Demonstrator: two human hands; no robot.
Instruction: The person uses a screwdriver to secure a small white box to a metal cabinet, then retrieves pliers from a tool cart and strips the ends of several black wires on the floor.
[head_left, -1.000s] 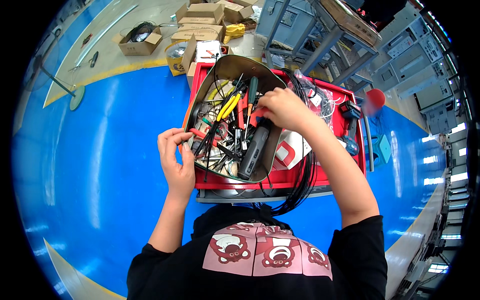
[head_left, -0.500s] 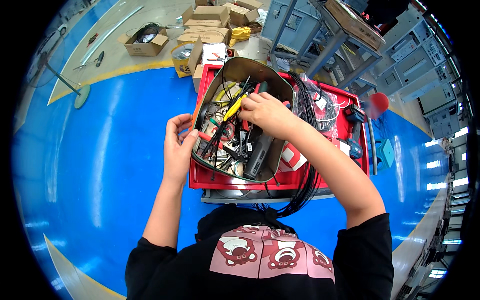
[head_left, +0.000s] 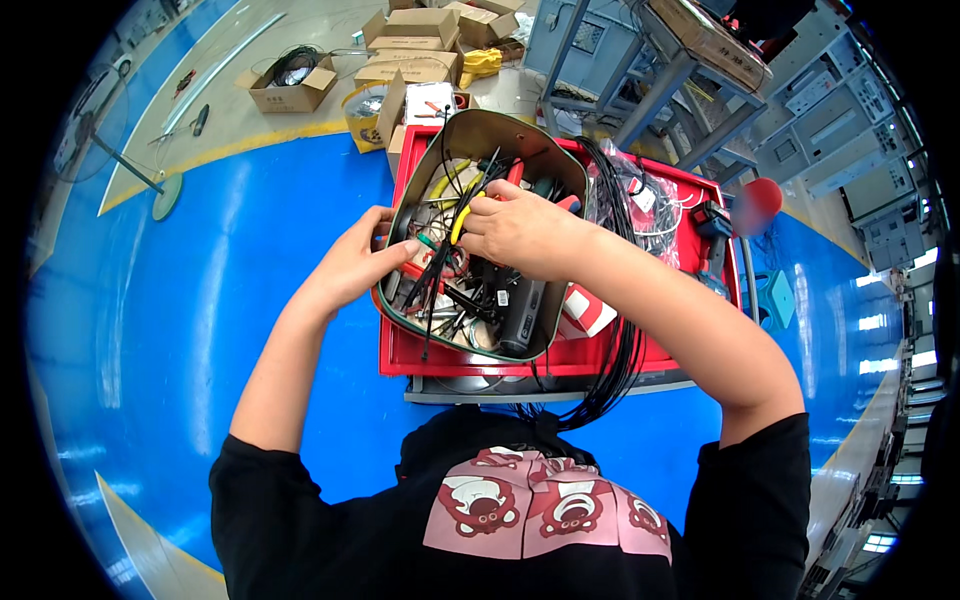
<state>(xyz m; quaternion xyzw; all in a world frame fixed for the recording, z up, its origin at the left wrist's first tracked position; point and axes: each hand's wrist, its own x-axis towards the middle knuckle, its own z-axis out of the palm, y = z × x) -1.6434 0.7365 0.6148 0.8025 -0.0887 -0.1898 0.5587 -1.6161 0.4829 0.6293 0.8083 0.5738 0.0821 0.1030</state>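
Observation:
An open-topped olive tool bag (head_left: pixel 550 160) holds a jumble of hand tools, cable ties and small parts. My right hand (head_left: pixel 525 235) is inside it, fingers curled round a tool with yellow handles (head_left: pixel 461 222); its working end is hidden by the hand. My left hand (head_left: pixel 355 262) reaches over the bag's left rim, thumb stretched apart from the fingers, the thumb tip near a small green piece (head_left: pixel 427 241). The fingertips are partly hidden. Black cable ties (head_left: pixel 436 283) lie across the tools. Close to my right wrist rests a dark grey, box-like device (head_left: pixel 522 315).
The bag stands on a red cart tray (head_left: pixel 440 362). Right of it are a bundle of black cables (head_left: pixel 622 350), clear plastic bags (head_left: pixel 655 215) and a cordless drill (head_left: pixel 712 225). Cardboard boxes (head_left: pixel 410 65) and a metal-framed table (head_left: pixel 650 95) stand beyond.
My left hand has moved over the rim and further into the bag. My right hand has shifted slightly down and left with the yellow-handled tool, which now shows less.

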